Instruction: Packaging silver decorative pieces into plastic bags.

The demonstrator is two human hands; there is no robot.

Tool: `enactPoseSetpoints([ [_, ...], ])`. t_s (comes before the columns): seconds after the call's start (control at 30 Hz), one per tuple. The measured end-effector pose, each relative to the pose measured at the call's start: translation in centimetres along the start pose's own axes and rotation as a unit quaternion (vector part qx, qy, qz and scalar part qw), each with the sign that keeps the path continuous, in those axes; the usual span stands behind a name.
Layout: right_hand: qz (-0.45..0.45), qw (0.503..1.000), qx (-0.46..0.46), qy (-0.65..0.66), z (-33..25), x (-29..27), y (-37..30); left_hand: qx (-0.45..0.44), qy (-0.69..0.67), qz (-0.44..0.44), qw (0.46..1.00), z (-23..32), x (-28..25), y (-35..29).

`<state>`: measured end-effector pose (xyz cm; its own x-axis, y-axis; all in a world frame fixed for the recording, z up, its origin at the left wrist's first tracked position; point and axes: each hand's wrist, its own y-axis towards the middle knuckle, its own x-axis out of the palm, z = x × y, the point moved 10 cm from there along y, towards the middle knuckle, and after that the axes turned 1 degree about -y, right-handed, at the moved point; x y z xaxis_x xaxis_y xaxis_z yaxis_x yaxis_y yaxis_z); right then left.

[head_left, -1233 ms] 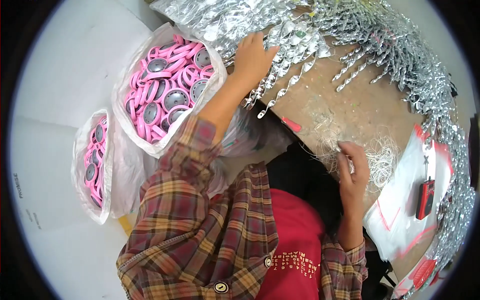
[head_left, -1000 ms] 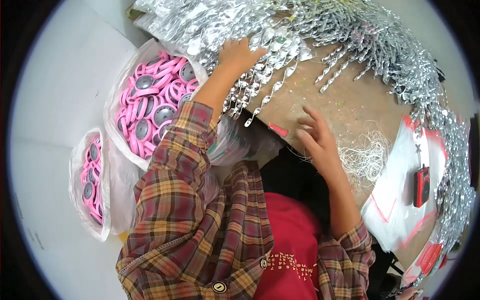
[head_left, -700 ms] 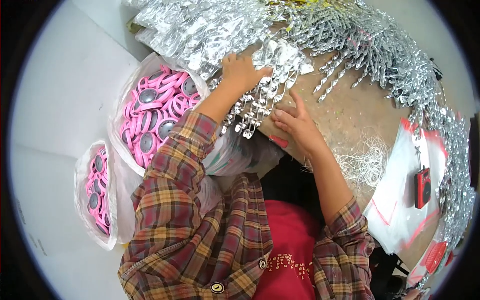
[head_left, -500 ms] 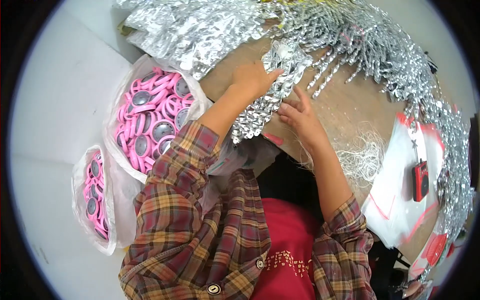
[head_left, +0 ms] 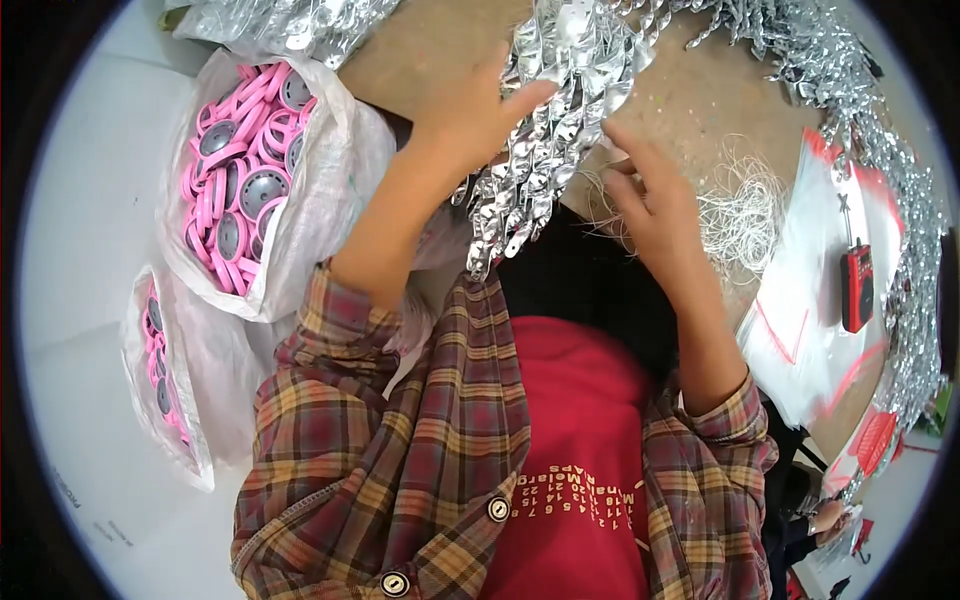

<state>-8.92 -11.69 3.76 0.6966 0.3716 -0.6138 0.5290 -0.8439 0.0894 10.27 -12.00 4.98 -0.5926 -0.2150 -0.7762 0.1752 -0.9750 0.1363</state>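
A bundle of shiny silver twisted foil strands [head_left: 565,120] hangs over the table's near edge, its lower ends dangling toward my lap. On the left side of it, my left hand [head_left: 465,115] grips the bundle, with the thumb laid across the foil and the other fingers partly hidden. My right hand [head_left: 660,195] is close to the bundle's right edge, its index finger reaching toward the foil and the others loosely bent. Nothing shows clearly in the right hand; whether its fingertips touch the strands is hard to tell.
White sacks of pink rings with grey discs [head_left: 228,185] stand at left. On the brown table [head_left: 430,45] lie a tangle of white string [head_left: 745,215], clear plastic bags [head_left: 790,330] and a small red radio [head_left: 857,290]. More silver foil fringe [head_left: 905,250] lines the right edge.
The foil bundle and both hands are nearer to me, with the strands now hanging past the table edge. My view has shifted, so the sacks appear higher and farther left.
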Motion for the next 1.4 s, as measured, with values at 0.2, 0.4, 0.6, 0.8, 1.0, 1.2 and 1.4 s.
enactPoseSetpoints([
  [0.2, 0.039, 0.92, -0.281, -0.271, -5.0, 1.4, -1.6, 0.138, 0.064, 0.043, 0.987, 2.2, 0.0, -5.8],
  [0.4, -0.006, 0.951, -0.201, -0.235, -1.6, 0.7, -1.7, 0.132, 0.066, 0.04, 0.988, 0.1, -0.3, -5.1],
  [0.6, 0.0, 0.921, -0.273, -0.278, -3.7, 1.4, -2.3, 0.145, 0.057, 0.05, 0.987, -0.7, -0.8, -4.3],
  [0.8, 0.02, 0.915, -0.266, -0.302, -4.8, 1.6, -1.9, 0.139, 0.029, 0.05, 0.989, -0.4, -1.0, -4.2],
  [1.0, -0.011, 0.894, -0.283, -0.347, -5.0, 0.9, -1.6, 0.125, 0.022, 0.061, 0.99, -0.7, -1.6, -4.7],
  [1.2, 0.037, 0.907, -0.289, -0.303, -6.4, 1.5, 1.0, 0.125, 0.017, 0.072, 0.989, -0.7, -1.7, -4.9],
  [1.4, 0.014, 0.886, -0.339, -0.317, -5.8, 3.2, 2.7, 0.133, 0.016, 0.072, 0.988, -0.8, -1.5, -4.6],
])
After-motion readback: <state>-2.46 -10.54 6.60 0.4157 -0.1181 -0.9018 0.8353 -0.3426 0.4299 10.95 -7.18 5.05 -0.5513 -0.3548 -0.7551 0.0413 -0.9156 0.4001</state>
